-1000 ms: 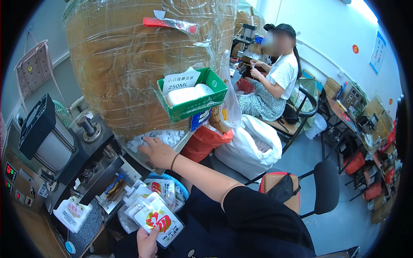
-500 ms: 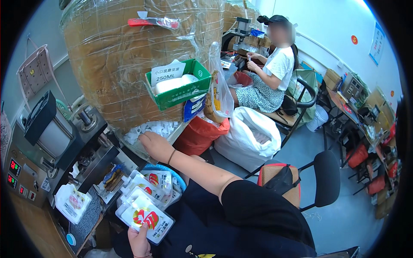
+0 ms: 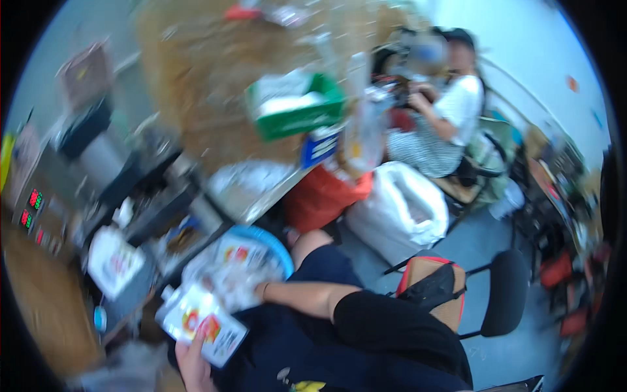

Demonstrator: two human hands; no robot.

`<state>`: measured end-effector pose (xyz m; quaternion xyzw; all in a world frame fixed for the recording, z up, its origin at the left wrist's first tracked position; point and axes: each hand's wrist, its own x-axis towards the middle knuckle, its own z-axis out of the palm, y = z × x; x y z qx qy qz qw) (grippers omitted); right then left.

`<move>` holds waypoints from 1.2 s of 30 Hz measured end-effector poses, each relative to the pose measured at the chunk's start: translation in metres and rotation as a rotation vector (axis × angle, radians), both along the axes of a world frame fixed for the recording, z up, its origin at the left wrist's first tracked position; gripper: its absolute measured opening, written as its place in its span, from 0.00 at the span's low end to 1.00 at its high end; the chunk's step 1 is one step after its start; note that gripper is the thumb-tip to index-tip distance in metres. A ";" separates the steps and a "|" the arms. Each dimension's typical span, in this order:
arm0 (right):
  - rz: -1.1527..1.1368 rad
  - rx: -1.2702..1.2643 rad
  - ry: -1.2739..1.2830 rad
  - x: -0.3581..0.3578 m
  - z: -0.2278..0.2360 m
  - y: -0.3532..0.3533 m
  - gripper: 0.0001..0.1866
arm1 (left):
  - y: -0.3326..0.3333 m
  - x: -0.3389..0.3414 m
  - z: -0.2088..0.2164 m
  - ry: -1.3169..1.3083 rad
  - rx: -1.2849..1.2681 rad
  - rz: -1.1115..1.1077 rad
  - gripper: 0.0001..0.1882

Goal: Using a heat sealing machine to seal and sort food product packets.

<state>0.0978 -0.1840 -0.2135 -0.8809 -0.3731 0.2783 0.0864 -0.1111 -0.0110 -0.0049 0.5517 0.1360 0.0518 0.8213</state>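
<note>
From where I stand: white pouch [image 3: 117, 264] by the machine [image 3: 98, 157] | left hand [image 3: 194, 364] pinches a printed pouch [image 3: 208, 326] at its lower-left side, near the lap; long axis slants, spout up-left, base down-right | blue basket [image 3: 285, 253] beyond | right forearm [image 3: 304, 297] reaches leftward, right hand blurred, grip I can't tell

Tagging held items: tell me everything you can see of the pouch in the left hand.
The pouch looks like flat, glossy plastic, roughly rectangular and mostly whitish, with a red-and-yellow graphic and dark print on the face in view. A pale spout juts from its upper-left corner. It lies tilted in front of the dark shirt, held near its lower edge by the left hand, thumb on the front. Blur hides finer detail.
</note>
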 end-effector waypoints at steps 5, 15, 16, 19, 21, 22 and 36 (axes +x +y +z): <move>-0.010 -0.030 0.077 0.001 0.026 -0.039 0.23 | -0.009 0.017 -0.017 0.163 -0.070 -0.179 0.22; 0.025 0.208 0.145 0.002 -0.045 -0.056 0.26 | 0.004 0.117 -0.010 0.165 -0.248 -0.248 0.17; 0.017 0.172 0.135 0.002 -0.043 -0.057 0.24 | 0.010 0.129 -0.014 0.135 -0.295 -0.247 0.17; -0.005 0.068 0.109 0.002 -0.036 -0.058 0.20 | 0.028 0.152 -0.006 0.142 -0.367 -0.257 0.18; -0.007 0.111 0.101 0.001 -0.038 -0.061 0.20 | 0.030 0.157 -0.002 0.169 -0.361 -0.229 0.18; -0.007 0.193 0.072 0.003 -0.051 -0.064 0.20 | 0.027 0.161 -0.001 0.175 -0.346 -0.247 0.19; 0.030 0.330 0.055 -0.002 -0.037 -0.065 0.17 | 0.029 0.152 -0.031 0.010 -0.249 0.114 0.15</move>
